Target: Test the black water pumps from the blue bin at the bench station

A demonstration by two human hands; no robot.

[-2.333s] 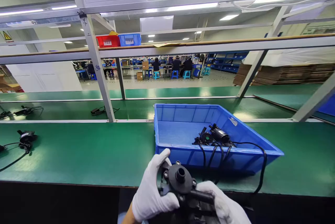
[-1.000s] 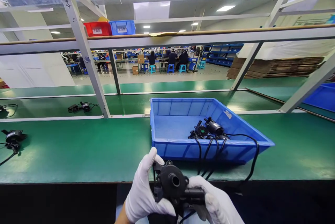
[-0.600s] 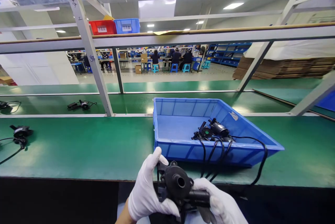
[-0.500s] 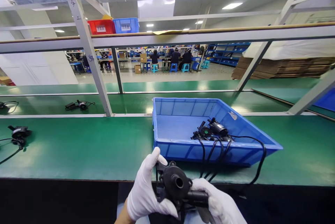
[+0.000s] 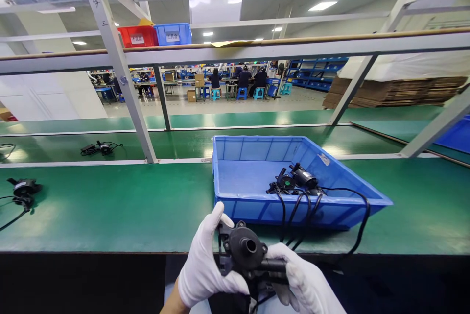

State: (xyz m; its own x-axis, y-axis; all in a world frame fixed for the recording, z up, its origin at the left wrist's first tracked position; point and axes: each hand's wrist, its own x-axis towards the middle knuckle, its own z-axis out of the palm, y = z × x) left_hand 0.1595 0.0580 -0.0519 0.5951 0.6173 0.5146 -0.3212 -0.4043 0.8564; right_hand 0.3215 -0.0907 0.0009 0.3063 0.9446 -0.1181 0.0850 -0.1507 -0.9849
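Both my hands wear white gloves and hold one black pump (image 5: 245, 253) with a round port facing up, just in front of the green table's near edge. My left hand (image 5: 205, 267) grips its left side with the thumb raised along it. Its side outlet tube sits inside my right hand (image 5: 303, 284). A blue bin (image 5: 235, 177) stands on the table right behind my hands. It holds more black pumps (image 5: 295, 181) whose cables (image 5: 362, 221) hang over the front wall.
A black pump with cable (image 5: 22, 190) lies at the table's far left. Another (image 5: 97, 148) lies on the green belt behind. A grey frame post (image 5: 121, 74) rises left of the bin. Red and blue bins (image 5: 154, 35) sit on the upper shelf. People work far behind.
The pump in my hands has turned slightly and sits a little higher. The pump on the rear belt has travelled left. The bin has not moved.
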